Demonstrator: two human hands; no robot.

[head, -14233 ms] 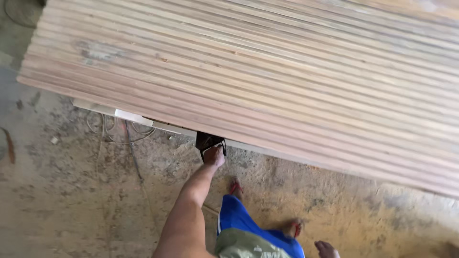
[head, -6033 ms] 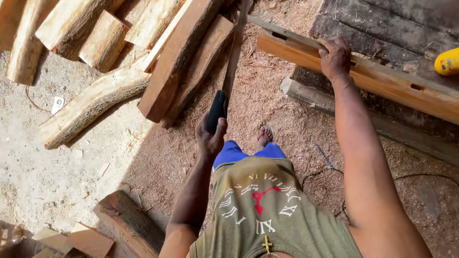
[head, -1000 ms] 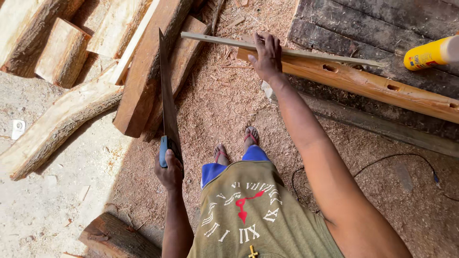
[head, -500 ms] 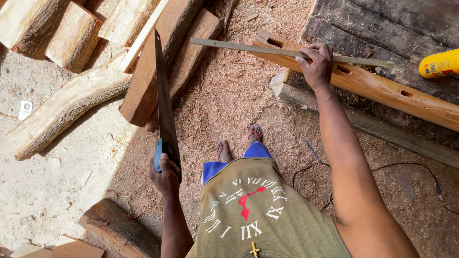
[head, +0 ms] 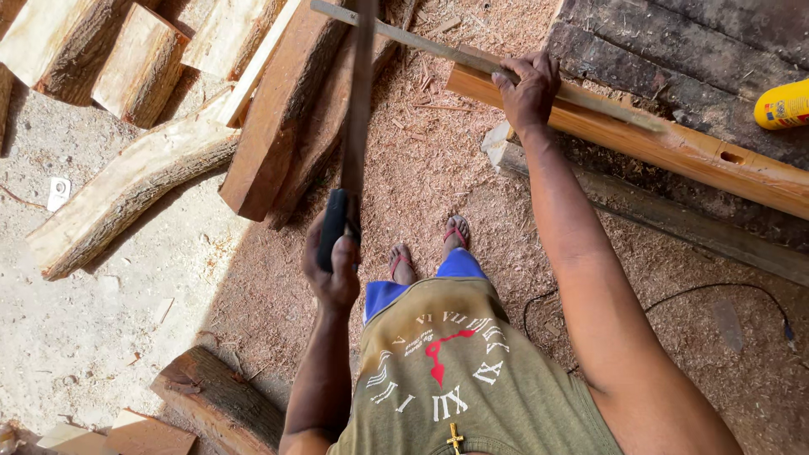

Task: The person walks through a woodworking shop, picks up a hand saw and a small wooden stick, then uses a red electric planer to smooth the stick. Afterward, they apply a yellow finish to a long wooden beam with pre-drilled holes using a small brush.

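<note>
L hand (head: pixel 334 268) is wrapped tight round the dark handle of a hand saw (head: pixel 354 143), fingers fully closed; blade runs straight up & away from the body, its far end reaching the thin strip near the top edge of view. R hand (head: pixel 528 88) is pressed down on a thin wood strip (head: pixel 472 61), fingers curled over it w/ thumb on the near side, pinning it against the reddish beam (head: pixel 674 152) underneath. Strip lies slanted, upper left to lower right, along the beam's top edge. Beam rests on dark old planks (head: pixel 674 50) at upper right; a yellow bottle (head: pixel 782 103) lies on the planks at the far right edge. Ground is sawdust (head: pixel 438 168) all over. Rough timber offcuts (head: pixel 135 181) are piled at upper left, one thick slab (head: pixel 278 118) just beside the saw blade. A black cable (head: pixel 716 291) snakes over the sawdust at lower right. Feet in sandals (head: pixel 430 248) stand between saw & beam.
</note>
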